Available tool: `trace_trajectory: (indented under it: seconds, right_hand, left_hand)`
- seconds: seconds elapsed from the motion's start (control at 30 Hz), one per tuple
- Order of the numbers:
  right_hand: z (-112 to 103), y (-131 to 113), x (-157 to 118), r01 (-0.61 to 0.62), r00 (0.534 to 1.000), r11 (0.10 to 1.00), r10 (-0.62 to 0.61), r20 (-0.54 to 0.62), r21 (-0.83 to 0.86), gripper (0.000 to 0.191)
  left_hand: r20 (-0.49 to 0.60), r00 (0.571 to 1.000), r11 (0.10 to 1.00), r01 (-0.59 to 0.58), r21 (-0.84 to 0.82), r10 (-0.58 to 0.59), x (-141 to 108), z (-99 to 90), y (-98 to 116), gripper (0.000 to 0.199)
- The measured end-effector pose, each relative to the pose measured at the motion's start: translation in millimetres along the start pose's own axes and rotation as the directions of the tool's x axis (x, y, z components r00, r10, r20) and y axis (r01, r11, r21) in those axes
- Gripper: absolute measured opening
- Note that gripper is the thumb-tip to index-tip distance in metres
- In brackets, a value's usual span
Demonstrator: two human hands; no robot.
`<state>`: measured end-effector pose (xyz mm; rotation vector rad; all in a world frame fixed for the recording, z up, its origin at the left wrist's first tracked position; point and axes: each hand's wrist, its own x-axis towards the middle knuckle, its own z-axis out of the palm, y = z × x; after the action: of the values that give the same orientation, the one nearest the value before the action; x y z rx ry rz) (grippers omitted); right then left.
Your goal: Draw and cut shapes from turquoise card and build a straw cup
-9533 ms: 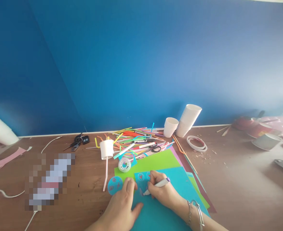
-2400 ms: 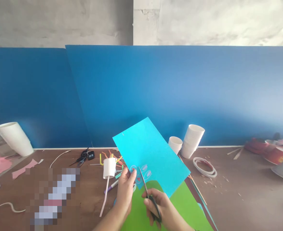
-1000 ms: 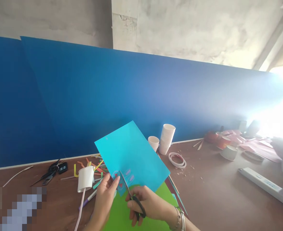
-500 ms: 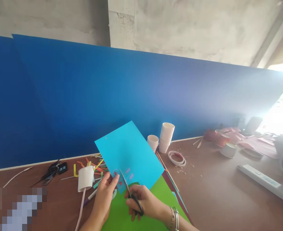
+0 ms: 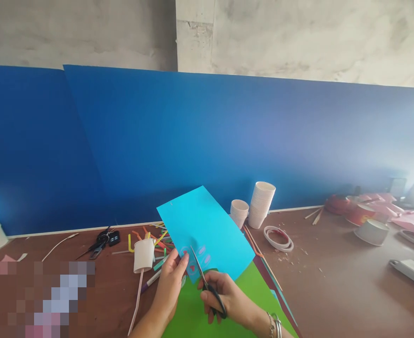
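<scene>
A bright blue sheet point(image 5: 207, 220) with small pink and red drawn shapes near its lower left edge is held up, tilted. My left hand point(image 5: 171, 279) pinches that edge between thumb and fingers, beside a red mark. In my right hand point(image 5: 226, 295) are black-handled scissors point(image 5: 214, 300), their blades pointing up and left over the blue sheet, close to the drawn shapes. Below both hands lies a green sheet point(image 5: 199, 314) on the brown table.
Left of my hands, a white paper cup point(image 5: 144, 256) has straws in and around it; keys point(image 5: 103, 240) lie farther left. Stacked cups point(image 5: 261, 205), a tape roll point(image 5: 278, 239) and thin sticks are to the right. A power strip point(image 5: 413, 273) is at far right.
The view has turned left, so the hands, sheet and table items appear farther right. My hands keep nearly the same hold on the blue sheet and scissors.
</scene>
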<state>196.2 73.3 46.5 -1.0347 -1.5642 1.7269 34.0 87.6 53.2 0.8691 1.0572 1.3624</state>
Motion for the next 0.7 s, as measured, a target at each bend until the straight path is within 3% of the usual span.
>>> trace_trajectory:
  seconds: [0.17, 0.33, 0.7]
  right_hand:
    - [0.5, -3.9, -0.5, 0.008, 1.0, 1.0, -0.008, -0.026, -0.028, 0.052]
    - [-0.3, -4.2, -0.3, 0.024, 0.999, 0.998, -0.027, -0.046, -0.06, 0.047]
    - [-3.6, -9.8, -3.4, -0.055, 0.998, 0.991, 0.05, -0.049, -0.124, 0.03]
  left_hand:
    - [0.093, 0.993, 0.998, -0.068, -0.012, 0.068, 2.0, 1.4, 0.7, 0.024]
    - [0.052, 0.998, 0.999, -0.033, -0.005, 0.033, 1.8, 1.7, 3.6, 0.026]
    - [0.133, 0.99, 0.998, -0.057, 0.012, 0.055, 0.5, 3.6, 10.8, 0.027]
